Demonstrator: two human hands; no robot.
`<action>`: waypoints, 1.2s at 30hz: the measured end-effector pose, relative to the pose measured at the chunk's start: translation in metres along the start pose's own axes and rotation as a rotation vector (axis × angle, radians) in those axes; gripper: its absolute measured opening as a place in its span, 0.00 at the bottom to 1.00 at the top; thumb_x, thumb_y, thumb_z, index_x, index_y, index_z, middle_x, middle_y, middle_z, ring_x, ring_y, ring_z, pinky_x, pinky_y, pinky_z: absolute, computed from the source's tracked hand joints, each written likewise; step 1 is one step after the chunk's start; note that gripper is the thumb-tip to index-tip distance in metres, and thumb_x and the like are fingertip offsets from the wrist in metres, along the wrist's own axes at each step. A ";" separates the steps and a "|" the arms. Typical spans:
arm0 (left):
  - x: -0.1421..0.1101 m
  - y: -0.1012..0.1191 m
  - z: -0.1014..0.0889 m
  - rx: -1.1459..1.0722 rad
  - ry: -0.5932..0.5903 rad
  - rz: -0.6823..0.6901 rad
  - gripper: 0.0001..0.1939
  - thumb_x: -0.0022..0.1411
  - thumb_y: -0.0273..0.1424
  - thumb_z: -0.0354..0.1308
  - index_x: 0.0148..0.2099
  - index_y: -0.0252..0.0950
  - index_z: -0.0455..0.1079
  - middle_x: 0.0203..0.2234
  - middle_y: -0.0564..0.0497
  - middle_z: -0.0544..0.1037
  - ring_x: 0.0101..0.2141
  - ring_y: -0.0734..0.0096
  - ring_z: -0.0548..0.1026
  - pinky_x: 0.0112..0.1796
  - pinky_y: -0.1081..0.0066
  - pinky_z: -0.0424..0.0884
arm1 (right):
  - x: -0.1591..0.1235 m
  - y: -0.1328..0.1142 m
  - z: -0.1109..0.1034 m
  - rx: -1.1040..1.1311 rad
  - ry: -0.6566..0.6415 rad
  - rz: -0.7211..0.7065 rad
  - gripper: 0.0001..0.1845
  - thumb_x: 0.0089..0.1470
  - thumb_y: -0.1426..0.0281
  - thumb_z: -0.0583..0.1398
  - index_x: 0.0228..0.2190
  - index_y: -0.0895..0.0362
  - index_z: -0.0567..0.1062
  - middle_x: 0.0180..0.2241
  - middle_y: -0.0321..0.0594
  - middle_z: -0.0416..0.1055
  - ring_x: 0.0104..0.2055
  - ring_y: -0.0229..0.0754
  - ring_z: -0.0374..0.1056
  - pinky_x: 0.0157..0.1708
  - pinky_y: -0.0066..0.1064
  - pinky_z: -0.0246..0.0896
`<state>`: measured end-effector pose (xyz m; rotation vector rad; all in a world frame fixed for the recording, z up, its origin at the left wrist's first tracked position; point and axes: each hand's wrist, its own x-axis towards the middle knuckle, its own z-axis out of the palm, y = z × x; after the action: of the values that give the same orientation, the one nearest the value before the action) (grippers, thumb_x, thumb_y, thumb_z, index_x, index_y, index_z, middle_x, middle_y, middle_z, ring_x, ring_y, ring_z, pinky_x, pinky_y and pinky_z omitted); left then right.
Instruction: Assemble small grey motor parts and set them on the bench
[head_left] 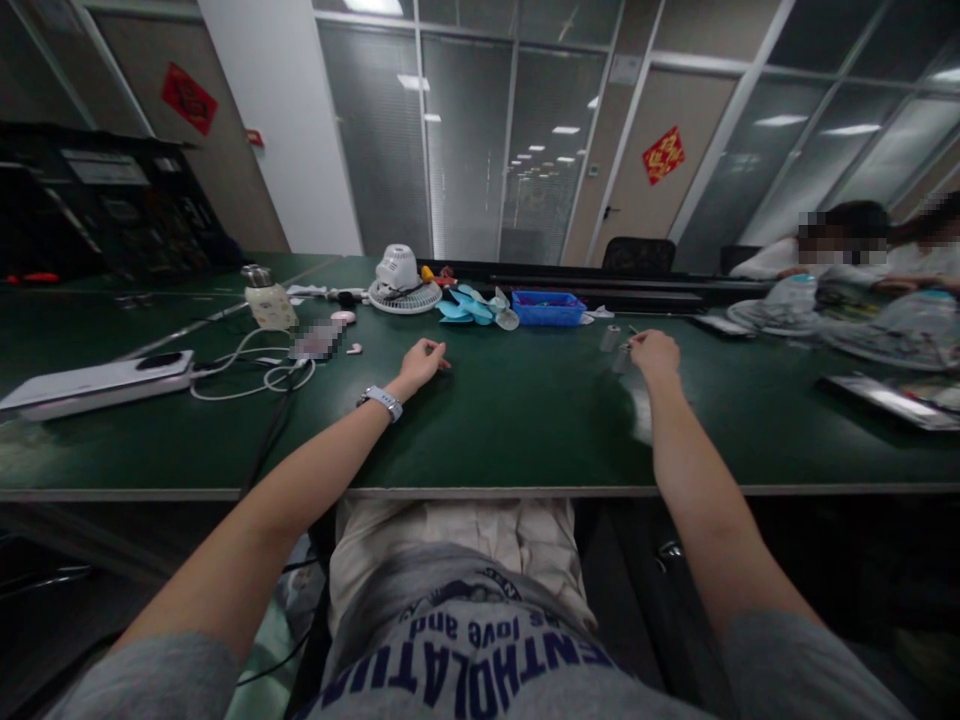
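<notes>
Head view, small cylinders: two. Nearer cylinder (622, 359), just beside the right hand's (658, 354) fingertips; farther cylinder (612, 338), standing a little beyond and left of them. Right fingers: drawn together in a pinch, a thin dark tip showing above them; whether they grip the nearer cylinder, cannot be told.

Left hand (421, 367): fingers loosely curled, partly open, nothing seen held; a pale wristwatch (382, 402) on the wrist.

Beyond and between both hands: blue basket (549, 309), holding small items; light blue fan blades (466, 307), left of the basket; white fan housing (397, 270) on a round white grille (406, 297), past the left fingers. A long dark rail (637, 294) lies behind.

Left of the left fingers: earbud (355, 349); pink case (343, 317); white cable (251, 396), looped; cream bottle (269, 302); white slab-shaped device (105, 384).

Right of the right fingers, well apart: flat device (896, 398); person (851, 240) at more fan parts (795, 305).

Green table (517, 425): open between the hands; front edge on the wearer's side of both.
</notes>
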<state>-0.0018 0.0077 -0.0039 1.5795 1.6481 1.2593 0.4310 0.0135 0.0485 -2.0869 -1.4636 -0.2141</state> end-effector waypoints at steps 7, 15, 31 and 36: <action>0.001 -0.002 0.001 0.014 -0.029 0.017 0.10 0.61 0.40 0.56 0.38 0.39 0.66 0.25 0.50 0.82 0.31 0.65 0.80 0.34 0.70 0.71 | -0.006 -0.005 -0.001 0.005 -0.056 0.079 0.14 0.57 0.66 0.60 0.43 0.58 0.78 0.42 0.52 0.75 0.47 0.52 0.71 0.46 0.40 0.64; 0.002 -0.005 0.001 0.052 -0.059 0.048 0.08 0.59 0.37 0.57 0.38 0.39 0.66 0.26 0.49 0.82 0.32 0.64 0.80 0.35 0.69 0.70 | -0.014 -0.011 0.011 -0.070 -0.110 0.062 0.28 0.51 0.66 0.66 0.53 0.59 0.69 0.47 0.54 0.73 0.50 0.52 0.70 0.48 0.39 0.64; -0.008 0.017 0.007 0.072 0.040 0.097 0.19 0.64 0.48 0.50 0.41 0.37 0.67 0.35 0.46 0.80 0.36 0.63 0.77 0.39 0.66 0.69 | -0.097 -0.193 0.058 0.569 -0.271 -0.716 0.33 0.53 0.63 0.64 0.57 0.52 0.61 0.42 0.43 0.76 0.43 0.48 0.74 0.44 0.38 0.67; -0.012 0.019 0.001 -0.041 -0.105 0.239 0.19 0.62 0.45 0.55 0.47 0.36 0.71 0.41 0.47 0.78 0.40 0.67 0.75 0.40 0.69 0.69 | -0.094 -0.200 0.070 0.679 -0.397 -0.779 0.34 0.52 0.67 0.64 0.58 0.51 0.59 0.40 0.40 0.76 0.42 0.46 0.74 0.45 0.40 0.68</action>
<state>0.0099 -0.0059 0.0103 1.8264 1.3920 1.2944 0.2011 0.0216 0.0215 -0.9887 -2.1496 0.3847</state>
